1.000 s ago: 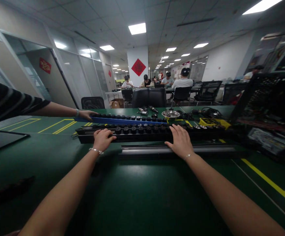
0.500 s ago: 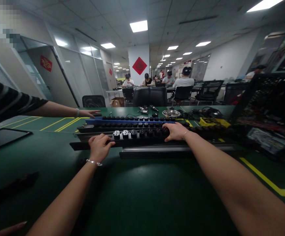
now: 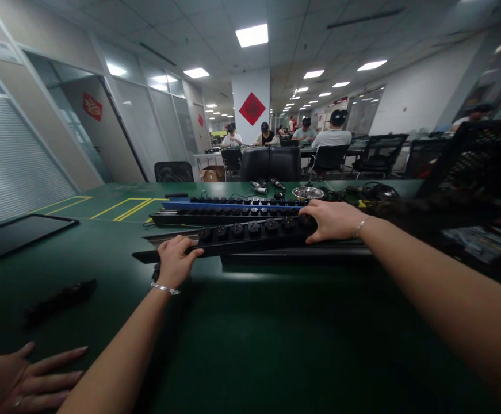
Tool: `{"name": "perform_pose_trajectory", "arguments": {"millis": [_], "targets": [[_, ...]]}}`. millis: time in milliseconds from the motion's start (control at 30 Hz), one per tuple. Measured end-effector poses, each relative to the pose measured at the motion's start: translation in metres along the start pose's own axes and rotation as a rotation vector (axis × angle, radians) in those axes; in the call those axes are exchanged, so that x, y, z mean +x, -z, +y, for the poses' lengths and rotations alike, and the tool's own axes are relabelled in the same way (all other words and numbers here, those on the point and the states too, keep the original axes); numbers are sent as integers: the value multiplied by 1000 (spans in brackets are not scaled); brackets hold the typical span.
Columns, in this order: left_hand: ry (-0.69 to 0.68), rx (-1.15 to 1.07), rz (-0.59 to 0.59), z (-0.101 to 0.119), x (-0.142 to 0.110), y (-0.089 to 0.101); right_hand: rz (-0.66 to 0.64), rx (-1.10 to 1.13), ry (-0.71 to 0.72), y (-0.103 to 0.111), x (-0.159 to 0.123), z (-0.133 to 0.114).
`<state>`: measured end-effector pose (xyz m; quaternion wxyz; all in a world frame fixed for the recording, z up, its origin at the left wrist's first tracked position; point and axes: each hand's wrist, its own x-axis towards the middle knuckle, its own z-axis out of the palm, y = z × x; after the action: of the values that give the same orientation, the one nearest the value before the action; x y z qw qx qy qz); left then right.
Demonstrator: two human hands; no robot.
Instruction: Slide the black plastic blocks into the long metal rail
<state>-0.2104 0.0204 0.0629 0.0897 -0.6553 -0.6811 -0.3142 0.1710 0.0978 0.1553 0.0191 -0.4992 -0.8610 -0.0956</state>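
Note:
My left hand (image 3: 176,261) is closed around the near left part of a long black power strip (image 3: 250,237), thumb along its front side. My right hand (image 3: 332,220) grips the same strip farther right, fingers over the top and thumb in front. A row of round black sockets runs along its upper face. The strip slants, its right part higher than its left. Below and in front of it lies a dark metal rail (image 3: 285,260). Behind it are another black socket strip (image 3: 181,218) and a blue rail (image 3: 176,205).
Another person's open hand (image 3: 38,376) reaches in at the lower left. A dark flat panel (image 3: 21,236) and a blurred black object (image 3: 62,302) lie on the green table (image 3: 250,333). A metal bowl (image 3: 308,192) stands behind the strips, and a dark rack (image 3: 470,167) at the right.
The right part of the power strip has risen and turned in my hands. A co-worker's striped arm has left the far left, while an open hand shows more at the lower left.

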Motion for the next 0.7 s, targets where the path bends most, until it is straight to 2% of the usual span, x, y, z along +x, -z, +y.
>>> {"name": "perform_pose_trajectory", "arguments": {"millis": [233,400,533,700], "targets": [[-20,-40,-104,21,-40,5,-27,5,-12,-8,-58,2],[-43,-53,-176,21,-70,10,-98,34,-27,-18,-91,-11],[-45,-51,-219,19,-84,13,-135,75,-26,-28,-102,-22],[-18,-32,-268,17,-91,17,-142,108,-15,-42,-103,-32]]}}
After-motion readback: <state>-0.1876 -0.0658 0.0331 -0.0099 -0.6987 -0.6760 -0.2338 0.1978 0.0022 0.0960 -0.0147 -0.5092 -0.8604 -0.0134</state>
